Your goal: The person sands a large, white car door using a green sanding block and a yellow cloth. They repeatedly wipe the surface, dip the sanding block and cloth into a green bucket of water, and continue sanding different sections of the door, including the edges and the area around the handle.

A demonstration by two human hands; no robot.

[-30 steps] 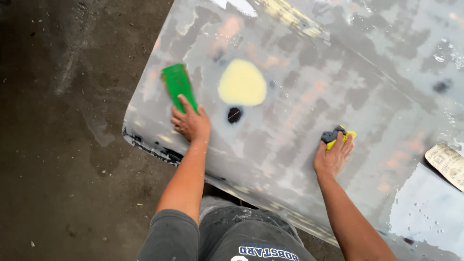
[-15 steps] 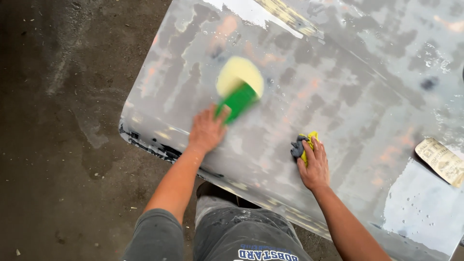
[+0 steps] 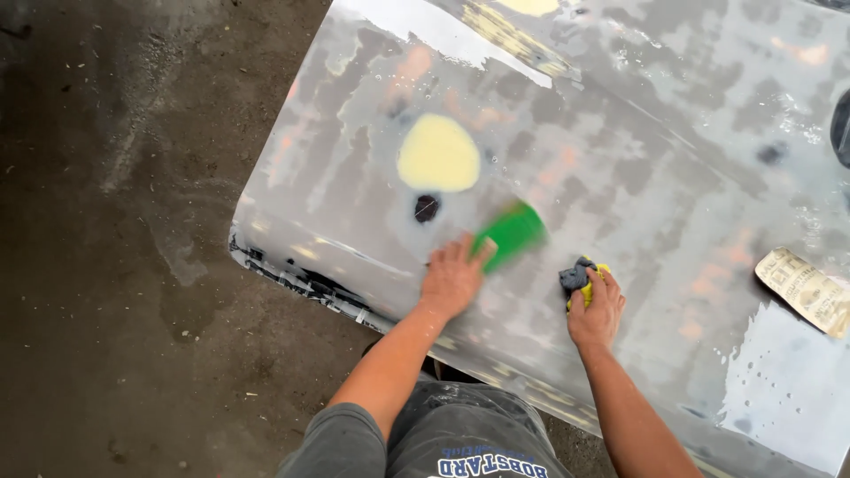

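A large grey sanded car body panel fills the upper right of the head view. It carries a pale yellow filler patch and a small dark spot just below it. My left hand presses a green flat block against the panel, right of the dark spot; the block is blurred by motion. My right hand rests on the panel close by, holding a small grey and yellow pad.
A tan sheet of sandpaper lies on the panel at the right edge. Dark, dirty concrete floor lies left of the panel. The panel's lower left edge is dark and chipped.
My left hand has swept the green block from the panel's left side, across the yellow patch, to below and right of it. My right hand stays put on the pad.
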